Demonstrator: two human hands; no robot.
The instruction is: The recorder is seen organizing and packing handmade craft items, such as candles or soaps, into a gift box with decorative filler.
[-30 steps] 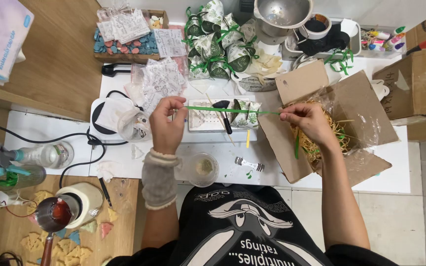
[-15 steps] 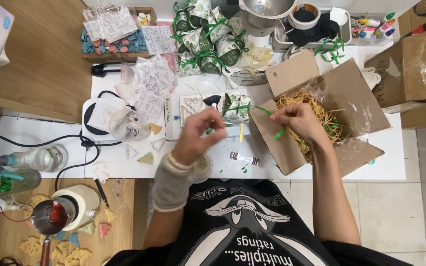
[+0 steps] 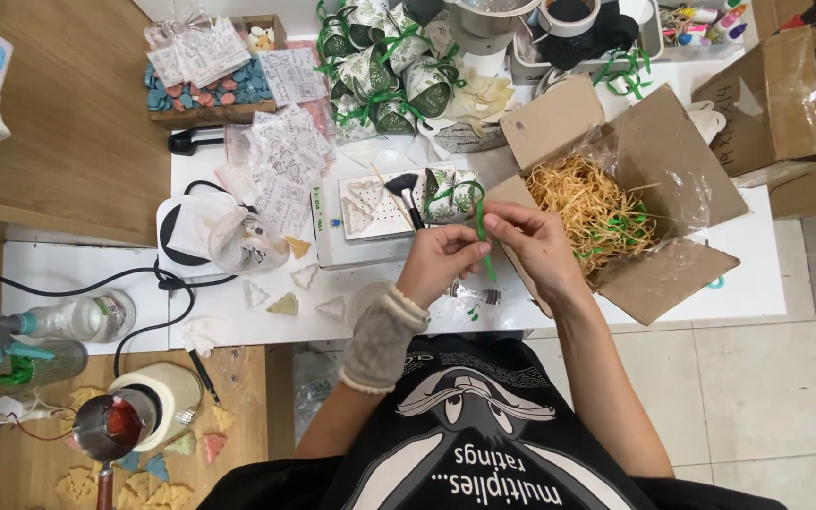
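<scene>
Left hand (image 3: 441, 260) and right hand (image 3: 533, 241): fingertips pinching a green ribbon (image 3: 482, 236) | ribbon meets the wrapped packet (image 3: 450, 194) on the white tray (image 3: 361, 231) | keep the ribbon taut and centred | beside: open box (image 3: 658, 161) of straw (image 3: 592, 203).

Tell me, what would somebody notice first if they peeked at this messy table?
Probably the two hands in the middle: the left hand and right hand pinch a thin green ribbon between them above the white table. Just right of them lies an open cardboard box stuffed with yellow straw-like filling. Farther back, a heap of little wrapped bundles tied with green ribbon stands out too.
</scene>
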